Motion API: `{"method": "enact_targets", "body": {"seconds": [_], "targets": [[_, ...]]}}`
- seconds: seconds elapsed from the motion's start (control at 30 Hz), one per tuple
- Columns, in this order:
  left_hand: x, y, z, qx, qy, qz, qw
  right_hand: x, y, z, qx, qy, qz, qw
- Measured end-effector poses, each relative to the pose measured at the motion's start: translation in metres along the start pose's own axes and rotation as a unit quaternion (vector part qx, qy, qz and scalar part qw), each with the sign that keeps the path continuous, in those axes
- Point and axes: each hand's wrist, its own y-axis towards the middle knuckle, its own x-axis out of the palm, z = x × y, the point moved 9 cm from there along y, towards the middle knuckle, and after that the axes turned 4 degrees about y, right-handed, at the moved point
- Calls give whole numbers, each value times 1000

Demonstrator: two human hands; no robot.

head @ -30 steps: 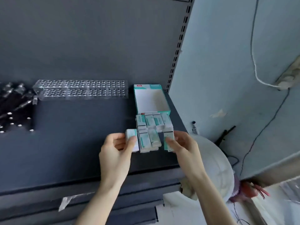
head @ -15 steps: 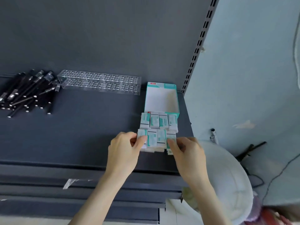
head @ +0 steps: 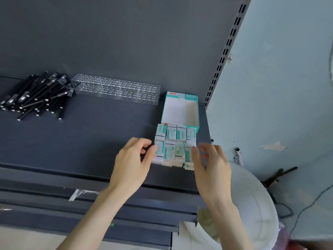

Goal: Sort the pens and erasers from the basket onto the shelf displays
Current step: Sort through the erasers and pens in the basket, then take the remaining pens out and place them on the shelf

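Several white-and-teal boxed erasers (head: 175,141) lie in two tidy rows on the dark shelf (head: 81,141), just in front of an empty teal-and-white display box (head: 180,110). My left hand (head: 132,165) touches the leftmost front eraser with its thumb, fingers loosely curled. At the other end, my right hand (head: 212,166) sets its thumb against the rightmost front eraser, fingers relaxed. A heap of black pens (head: 36,95) lies at the shelf's far left beside a clear holed pen rack (head: 117,91).
A white round basket (head: 252,204) sits below the shelf's right end. The slotted shelf upright (head: 225,51) and a pale wall bound the right side. Cables and a dark tool lie on the floor at right. Lower shelf edges run beneath my arms.
My view shifted left and down, bringing the pens into sight. The eraser my left hand held apart has joined the front row; both thumbs now sit at the row's ends.
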Motion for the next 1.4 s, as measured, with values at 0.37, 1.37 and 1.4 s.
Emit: {"method": "enact_targets", "body": {"seconds": [0.37, 1.37, 1.4], "targets": [[-103, 6, -28, 76, 110, 43, 990, 44, -6, -112, -165, -32, -26, 985], [-519, 58, -406, 38, 229, 134, 963, 471, -103, -526, -306, 29, -179, 935], [-528, 70, -415, 39, 227, 135, 964, 483, -98, -536, -308, 35, -179, 934]]}}
